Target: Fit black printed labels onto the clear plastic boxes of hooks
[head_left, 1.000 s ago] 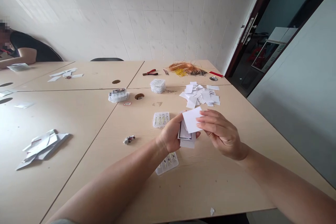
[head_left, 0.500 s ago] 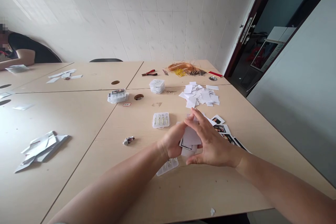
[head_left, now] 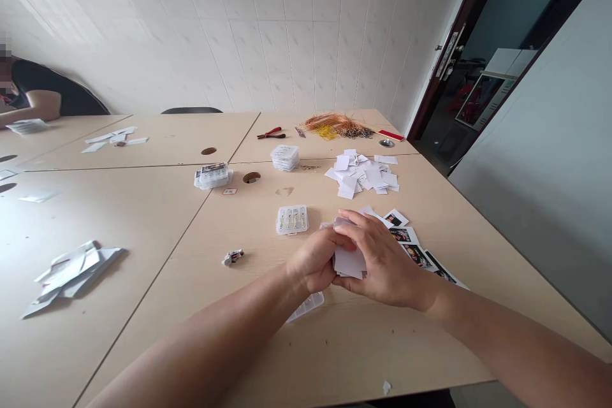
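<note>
A small stack of white cards [head_left: 350, 262] is held between both hands above the table. My left hand [head_left: 315, 261] grips its left side, thumb on top. Over the top and right edge, my right hand [head_left: 385, 258] has its fingers curled round the same stack. Partly hidden under my left wrist lies a clear plastic case [head_left: 306, 306]. Just beyond the hands rests a closed clear case [head_left: 292, 220] with several small chain-like pieces inside. To the right, printed cards with dark pictures [head_left: 417, 255] are spread, partly covered by my right hand.
Loose white cards [head_left: 364, 172] are heaped farther back. Behind them lie copper-coloured wires [head_left: 335, 122] and red-handled pliers [head_left: 271, 133]. Stacked clear cases [head_left: 285, 157] stand mid-table, near a crumpled wrapper [head_left: 233, 257]. Paper strips [head_left: 71, 274] lie at left. A person's arm [head_left: 43, 104] rests far left.
My right hand has closed in on the white cards, its fingers now wrapped round them. The stack looks more even, and the dark-bordered card at its near edge no longer shows.
</note>
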`<state>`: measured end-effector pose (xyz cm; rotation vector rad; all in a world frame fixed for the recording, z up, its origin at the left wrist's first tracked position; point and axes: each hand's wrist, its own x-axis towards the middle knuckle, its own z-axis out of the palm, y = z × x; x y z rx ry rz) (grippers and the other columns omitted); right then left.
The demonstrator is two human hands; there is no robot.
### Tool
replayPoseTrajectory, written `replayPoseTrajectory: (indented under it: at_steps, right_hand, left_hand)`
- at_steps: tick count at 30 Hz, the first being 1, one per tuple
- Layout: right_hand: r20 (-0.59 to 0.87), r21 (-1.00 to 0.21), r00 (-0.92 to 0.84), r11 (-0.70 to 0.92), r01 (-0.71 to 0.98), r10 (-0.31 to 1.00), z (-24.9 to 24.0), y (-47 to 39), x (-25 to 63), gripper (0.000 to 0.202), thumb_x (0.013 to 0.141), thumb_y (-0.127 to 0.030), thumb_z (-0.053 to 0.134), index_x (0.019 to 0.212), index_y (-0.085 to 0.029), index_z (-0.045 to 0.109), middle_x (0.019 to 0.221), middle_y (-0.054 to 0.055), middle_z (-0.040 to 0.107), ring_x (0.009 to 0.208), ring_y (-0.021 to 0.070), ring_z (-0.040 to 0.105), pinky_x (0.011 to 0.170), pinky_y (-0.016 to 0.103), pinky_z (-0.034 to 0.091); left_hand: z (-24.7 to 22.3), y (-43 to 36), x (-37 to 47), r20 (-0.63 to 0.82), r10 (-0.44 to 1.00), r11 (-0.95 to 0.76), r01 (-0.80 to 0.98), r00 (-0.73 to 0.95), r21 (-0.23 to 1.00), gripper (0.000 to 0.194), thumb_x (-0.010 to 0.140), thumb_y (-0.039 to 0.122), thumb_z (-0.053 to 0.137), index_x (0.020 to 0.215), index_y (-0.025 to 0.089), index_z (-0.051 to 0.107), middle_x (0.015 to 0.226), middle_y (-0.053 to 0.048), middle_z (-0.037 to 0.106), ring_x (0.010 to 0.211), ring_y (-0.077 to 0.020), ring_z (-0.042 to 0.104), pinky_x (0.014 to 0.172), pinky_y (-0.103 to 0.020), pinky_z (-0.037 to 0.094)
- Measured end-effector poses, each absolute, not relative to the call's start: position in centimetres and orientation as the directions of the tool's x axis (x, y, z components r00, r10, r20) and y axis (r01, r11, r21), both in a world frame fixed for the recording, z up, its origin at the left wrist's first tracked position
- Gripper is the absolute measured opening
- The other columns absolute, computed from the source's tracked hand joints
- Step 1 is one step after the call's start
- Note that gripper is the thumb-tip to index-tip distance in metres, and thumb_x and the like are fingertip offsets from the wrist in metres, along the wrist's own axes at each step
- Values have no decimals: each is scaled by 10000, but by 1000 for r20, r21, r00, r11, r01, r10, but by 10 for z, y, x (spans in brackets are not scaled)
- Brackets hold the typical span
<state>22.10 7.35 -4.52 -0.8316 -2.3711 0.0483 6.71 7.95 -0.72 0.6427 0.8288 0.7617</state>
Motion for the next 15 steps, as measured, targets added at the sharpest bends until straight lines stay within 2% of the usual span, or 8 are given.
replayPoseTrajectory:
  at_steps: [4,9,12,15]
  right_hand:
    - [529,-239,-606,790,564,593,-42,76,226,648,895,-440,717,1398,-207,381,1403,233,566,1350,347,543,1061,576,488]
    - [458,-278,-645,788,550,612,-35,73,228,859,752,-580,816,1412,-223,398,1494,236,500,1415,389,473,1059,607,487]
    - [435,-339,-638,772,538,635,-36,73,226,773,789,-474,813,1402,-235,408,1523,227,479,1404,383,489,1115,659,408]
    - [446,-369,-604,750,548,661,-38,70,225,683,840,-358,765,1412,-247,409,1506,200,508,1406,352,496,1140,618,402]
  left_hand:
    - [-5,80,66,-475,753,620,-250,455,744,208,600,61,613,778,155,667,698,-37,645,671,-178,597,565,-255,442]
    - [-3,79,67,-488,772,609,-251,408,753,217,619,28,588,773,171,643,641,1,592,633,-148,565,563,-236,409]
    - [-2,77,69,-485,779,602,-258,397,755,182,667,29,603,777,166,652,640,-3,596,636,-145,565,559,-228,401]
    - [-1,76,69,-485,766,617,-270,422,739,151,685,42,591,768,139,672,660,-31,626,627,-150,573,549,-232,413]
